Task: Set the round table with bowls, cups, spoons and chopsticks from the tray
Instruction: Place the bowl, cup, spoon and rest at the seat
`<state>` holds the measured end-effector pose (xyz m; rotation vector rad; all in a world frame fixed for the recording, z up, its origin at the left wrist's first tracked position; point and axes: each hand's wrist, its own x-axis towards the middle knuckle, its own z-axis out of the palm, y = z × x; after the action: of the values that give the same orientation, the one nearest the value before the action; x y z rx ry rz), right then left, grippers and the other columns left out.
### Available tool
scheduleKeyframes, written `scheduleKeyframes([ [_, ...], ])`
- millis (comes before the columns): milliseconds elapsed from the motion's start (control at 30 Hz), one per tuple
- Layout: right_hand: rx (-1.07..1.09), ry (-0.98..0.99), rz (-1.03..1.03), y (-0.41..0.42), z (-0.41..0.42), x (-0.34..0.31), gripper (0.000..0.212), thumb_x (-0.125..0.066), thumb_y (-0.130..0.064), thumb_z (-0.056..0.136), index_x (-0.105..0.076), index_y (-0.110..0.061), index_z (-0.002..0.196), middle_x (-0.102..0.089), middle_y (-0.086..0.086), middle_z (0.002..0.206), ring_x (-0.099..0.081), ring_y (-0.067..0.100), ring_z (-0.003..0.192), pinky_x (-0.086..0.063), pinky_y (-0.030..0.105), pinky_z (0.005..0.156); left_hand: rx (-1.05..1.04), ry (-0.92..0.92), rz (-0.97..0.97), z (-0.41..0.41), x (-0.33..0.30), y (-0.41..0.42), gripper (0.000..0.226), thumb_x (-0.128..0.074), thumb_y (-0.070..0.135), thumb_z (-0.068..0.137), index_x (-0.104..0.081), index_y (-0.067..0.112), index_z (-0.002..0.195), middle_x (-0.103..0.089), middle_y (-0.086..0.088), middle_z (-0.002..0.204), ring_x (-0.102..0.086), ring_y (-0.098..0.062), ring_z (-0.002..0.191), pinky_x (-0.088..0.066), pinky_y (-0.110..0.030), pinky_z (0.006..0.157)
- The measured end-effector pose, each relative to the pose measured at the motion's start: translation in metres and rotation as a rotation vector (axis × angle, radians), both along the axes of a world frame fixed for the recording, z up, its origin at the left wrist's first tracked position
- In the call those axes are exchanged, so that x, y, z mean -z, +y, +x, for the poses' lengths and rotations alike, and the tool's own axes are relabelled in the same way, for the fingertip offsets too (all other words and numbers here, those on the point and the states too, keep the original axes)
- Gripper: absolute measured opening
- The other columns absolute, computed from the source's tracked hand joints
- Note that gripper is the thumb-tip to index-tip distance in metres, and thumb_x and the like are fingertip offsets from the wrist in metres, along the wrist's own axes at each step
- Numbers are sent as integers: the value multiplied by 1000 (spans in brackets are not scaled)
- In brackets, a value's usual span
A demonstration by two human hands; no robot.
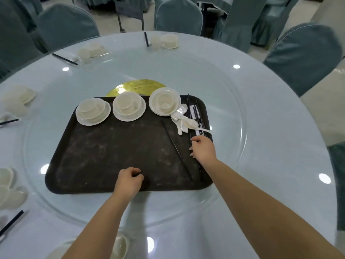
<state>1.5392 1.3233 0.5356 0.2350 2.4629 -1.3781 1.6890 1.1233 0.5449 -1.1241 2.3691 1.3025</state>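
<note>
Three stacks of glossy cream-white crockery stand in a row along the far edge of a dark, scuffed rectangular tray (104,157) with rounded corners: a left stack (92,111), a middle stack (128,108) and a right stack (164,104), each a small round bowl or cup nested on a shallow saucer. Just right of the right stack lies a loose heap of white spoons (183,121), and beside it, along the tray's right edge, a bundle of thin black chopsticks (196,114) with pale bands. One long black chopstick (175,149) lies apart, slanting across the tray's bare matte surface. The tray sits on a clear glass turntable (229,113), which rests on the round table (280,165) with its smooth pale blue-green top; a gold disc (138,86) shows at the centre behind the tray. The left hand (128,181) grips the tray's near rim, fingers curled over the edge. The right hand (202,149) reaches to the near ends of the chopstick bundle at the tray's right edge, fingers bent down onto them; whether it actually pinches any cannot be told. Place settings of white dishes with black chopsticks already lie round the table's rim, for instance at the far side (169,41). Chairs in blue-grey fabric covers (179,17) surround the table.
</note>
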Motion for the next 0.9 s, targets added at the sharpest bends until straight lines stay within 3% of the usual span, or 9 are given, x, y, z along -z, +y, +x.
scheduleKeyframes([
  [200,-50,81,88,-30,-29,8,26,-47,-14,94,-58,-15,118,-68,8,98,-68,28,82,-55,43,84,-50,-20,53,-3,16,-7,27,-65,17,89,-62,14,116,-54,-9,124,-58,-23,104,-48,-37,96],
  [367,-118,231,245,-39,-39,14,20,-52,-25,96,-54,-14,113,-64,5,85,-64,26,76,-47,32,67,-62,-21,16,-3,22,-2,27,-70,21,84,-60,20,109,-47,-3,121,-55,-25,107,-49,-45,98],
  [533,-113,263,329,-44,-42,19,27,-60,-33,91,-57,-14,111,-59,-1,89,-57,20,84,-37,29,66,-56,-60,-19,-5,21,-1,27,-70,29,84,-55,28,106,-37,4,114,-52,-25,109,-46,-45,100],
  [633,-110,255,374,-47,-41,21,24,-58,-34,93,-59,-13,105,-64,3,93,-60,23,88,-41,30,67,-57,-42,-17,-4,22,-1,26,-71,28,84,-55,27,105,-39,3,114,-52,-25,109,-46,-45,100],
  [767,-76,272,374,-46,-38,21,26,-46,-30,101,-53,-13,82,-64,4,80,-56,21,74,-38,30,63,-61,-27,2,-1,20,-2,25,-70,27,85,-56,27,105,-39,4,115,-51,-24,112,-45,-45,101],
  [900,-31,266,274,-40,-28,18,34,-42,-29,102,-63,-9,84,-67,6,74,-64,24,70,-52,36,71,-47,21,22,2,17,-3,24,-69,25,86,-57,27,107,-42,4,117,-51,-21,112,-44,-44,103],
])
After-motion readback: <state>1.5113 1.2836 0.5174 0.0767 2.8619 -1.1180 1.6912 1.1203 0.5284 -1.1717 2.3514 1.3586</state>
